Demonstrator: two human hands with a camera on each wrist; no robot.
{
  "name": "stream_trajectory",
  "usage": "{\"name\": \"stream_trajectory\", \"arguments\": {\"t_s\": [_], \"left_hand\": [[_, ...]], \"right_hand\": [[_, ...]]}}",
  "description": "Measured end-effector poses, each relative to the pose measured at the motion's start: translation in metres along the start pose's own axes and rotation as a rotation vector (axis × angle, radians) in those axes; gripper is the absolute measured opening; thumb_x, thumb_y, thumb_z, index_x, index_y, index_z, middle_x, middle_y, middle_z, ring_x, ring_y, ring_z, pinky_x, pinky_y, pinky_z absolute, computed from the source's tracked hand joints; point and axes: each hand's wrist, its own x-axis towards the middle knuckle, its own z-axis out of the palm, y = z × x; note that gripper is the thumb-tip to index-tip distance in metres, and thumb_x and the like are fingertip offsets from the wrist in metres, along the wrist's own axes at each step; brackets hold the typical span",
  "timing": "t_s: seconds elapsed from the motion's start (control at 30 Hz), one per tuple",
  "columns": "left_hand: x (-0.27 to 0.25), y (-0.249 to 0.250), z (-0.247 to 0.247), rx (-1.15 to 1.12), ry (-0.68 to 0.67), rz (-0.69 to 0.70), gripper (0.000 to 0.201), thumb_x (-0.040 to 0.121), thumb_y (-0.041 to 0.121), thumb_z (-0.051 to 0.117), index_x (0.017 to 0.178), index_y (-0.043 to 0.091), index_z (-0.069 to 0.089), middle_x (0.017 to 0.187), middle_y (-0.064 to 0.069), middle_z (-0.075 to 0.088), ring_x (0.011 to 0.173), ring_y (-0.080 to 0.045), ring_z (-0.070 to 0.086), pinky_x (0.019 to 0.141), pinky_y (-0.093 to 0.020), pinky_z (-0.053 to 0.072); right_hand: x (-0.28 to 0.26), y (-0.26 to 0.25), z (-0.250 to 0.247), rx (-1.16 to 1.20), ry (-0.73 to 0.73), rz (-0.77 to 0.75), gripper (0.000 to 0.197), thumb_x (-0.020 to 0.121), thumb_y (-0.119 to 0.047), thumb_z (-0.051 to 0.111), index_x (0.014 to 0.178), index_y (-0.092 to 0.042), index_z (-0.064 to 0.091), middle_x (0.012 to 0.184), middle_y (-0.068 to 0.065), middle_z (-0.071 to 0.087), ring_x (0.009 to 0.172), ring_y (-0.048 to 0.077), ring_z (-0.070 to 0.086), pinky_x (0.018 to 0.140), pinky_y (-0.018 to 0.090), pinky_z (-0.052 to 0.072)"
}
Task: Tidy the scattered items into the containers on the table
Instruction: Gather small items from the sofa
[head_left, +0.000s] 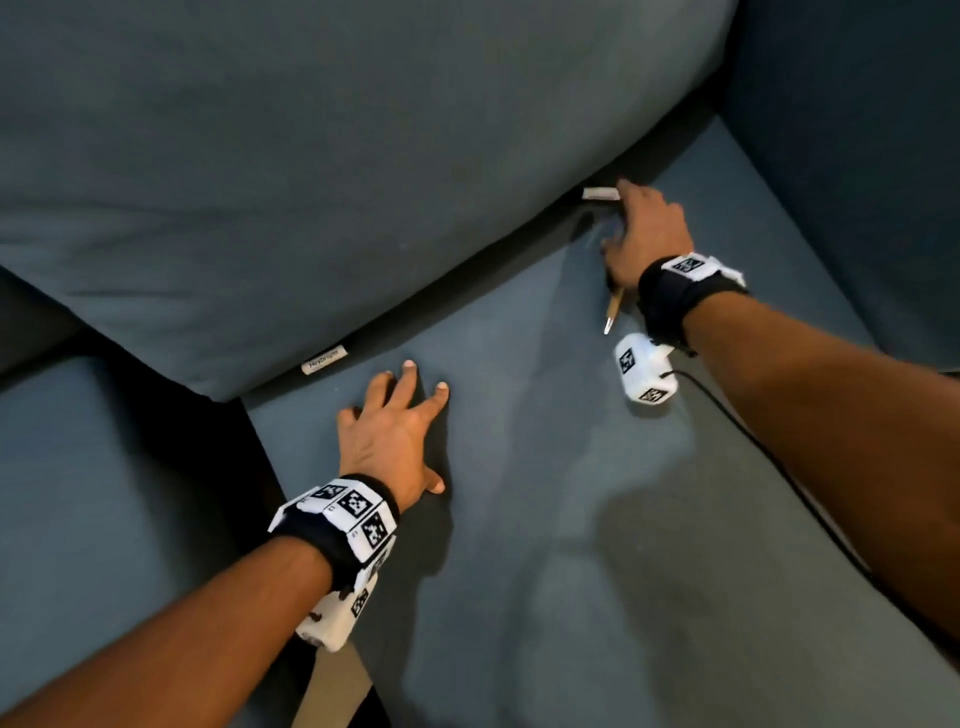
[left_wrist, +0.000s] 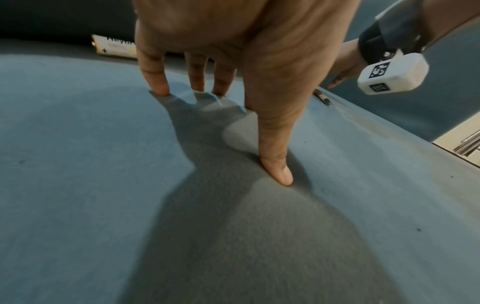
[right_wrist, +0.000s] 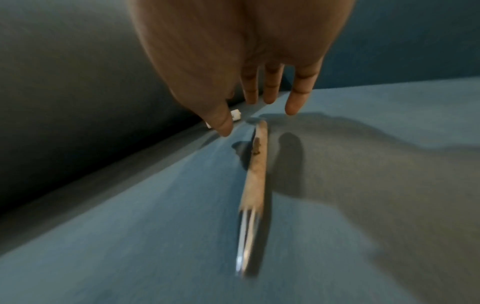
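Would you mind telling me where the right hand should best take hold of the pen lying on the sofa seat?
Probably from above, pinching the tan middle of the pen across its width. It lies flat on the sofa seat under the right hand, with both long sides clear, and the barrel looks thicker there than at the shiny metal tip.

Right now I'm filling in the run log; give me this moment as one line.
left hand: open, pressing sofa seat | right hand: open above pen | pen: lying on seat, not gripped | battery: at cushion edge
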Motion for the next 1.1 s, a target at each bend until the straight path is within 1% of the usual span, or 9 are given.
{"name": "stream_trajectory", "arguments": {"t_s": [0.07,0.17,0.33,0.47,0.53,0.67,0.83,0.93,1.1], "left_hand": [[0.0,0.001,0.002,-0.006,-0.008,-0.003,0.118,0.058,0.054,0.084,0.152,0.041,0.013,0.162,0.001,-0.002,0.146,-0.028,0.004,0.105,-0.054,0.031],[0.0,0.003,0.005,-0.015,-0.008,-0.002,0.118,0.059,0.052,0.085,0.152,0.04,0.013,0.163,0.0,-0.003,0.147,-0.028,0.004,0.105,-0.053,0.029],[-0.008,-0.002,0.0,-0.075,0.014,0.023,0.111,0.064,0.051,0.082,0.151,0.039,0.015,0.163,0.0,0.002,0.147,-0.027,0.01,0.108,-0.049,0.027],[-0.018,-0.033,-0.006,-0.244,0.324,-0.013,0.072,0.081,0.038,0.067,0.145,0.028,0.036,0.154,0.001,0.035,0.133,-0.027,0.037,0.101,-0.046,0.037],[-0.018,-0.052,-0.004,-0.235,0.409,-0.067,0.069,0.083,0.035,0.063,0.146,0.018,0.037,0.151,-0.004,0.038,0.131,-0.029,0.039,0.102,-0.048,0.039],[-0.009,-0.069,0.002,-0.087,0.386,-0.111,0.071,0.089,0.036,0.056,0.149,0.011,0.028,0.148,-0.008,0.038,0.126,-0.032,0.043,0.101,-0.05,0.038],[0.01,-0.07,-0.008,-0.168,0.43,-0.136,0.056,0.085,0.008,0.057,0.139,0.008,0.043,0.127,-0.022,0.053,0.108,-0.045,0.051,0.093,-0.052,0.043],[0.008,-0.067,-0.006,-0.195,0.442,-0.119,0.05,0.085,0.005,0.055,0.134,0.009,0.047,0.123,-0.019,0.055,0.105,-0.043,0.052,0.09,-0.05,0.044],[-0.01,-0.066,0.0,-0.207,0.308,-0.014,0.051,0.086,0.005,0.051,0.134,0.02,0.043,0.121,-0.013,0.048,0.104,-0.039,0.046,0.083,-0.052,0.047]], "right_hand": [[0.019,-0.009,-0.001,-0.096,-0.058,-0.096,0.065,0.083,-0.022,0.061,0.144,-0.015,0.038,0.142,0.016,0.043,0.124,0.045,0.044,0.101,0.049,0.044],[0.028,-0.029,0.0,-0.164,-0.079,-0.118,0.052,0.084,-0.014,0.061,0.133,-0.005,0.049,0.134,0.025,0.046,0.117,0.048,0.049,0.098,0.047,0.044],[-0.022,-0.07,0.026,-0.067,-0.03,-0.181,0.03,0.09,-0.015,0.055,0.115,0.001,0.056,0.118,0.027,0.056,0.106,0.045,0.055,0.087,0.045,0.044],[-0.097,-0.093,0.058,0.046,-0.051,-0.206,0.018,0.089,-0.02,0.057,0.1,-0.006,0.062,0.106,0.02,0.06,0.096,0.041,0.059,0.079,0.043,0.046],[-0.132,-0.096,0.069,0.081,-0.051,-0.184,0.016,0.089,-0.021,0.059,0.097,-0.008,0.064,0.103,0.016,0.06,0.094,0.04,0.059,0.076,0.043,0.048],[-0.182,-0.098,0.078,0.153,-0.062,-0.135,0.015,0.092,-0.025,0.058,0.095,-0.012,0.066,0.1,0.01,0.057,0.09,0.036,0.057,0.071,0.04,0.046],[-0.199,-0.095,0.073,0.179,-0.118,-0.079,0.013,0.091,-0.028,0.062,0.099,-0.019,0.066,0.105,0.004,0.06,0.098,0.029,0.059,0.074,0.034,0.044],[-0.201,-0.092,0.072,0.213,-0.129,-0.06,0.013,0.088,-0.029,0.065,0.098,-0.021,0.066,0.106,0.003,0.061,0.099,0.029,0.06,0.078,0.034,0.046],[-0.221,-0.084,0.082,0.362,-0.112,-0.034,0.012,0.083,-0.033,0.071,0.09,-0.025,0.068,0.093,-0.001,0.062,0.086,0.023,0.062,0.077,0.033,0.05]]}}
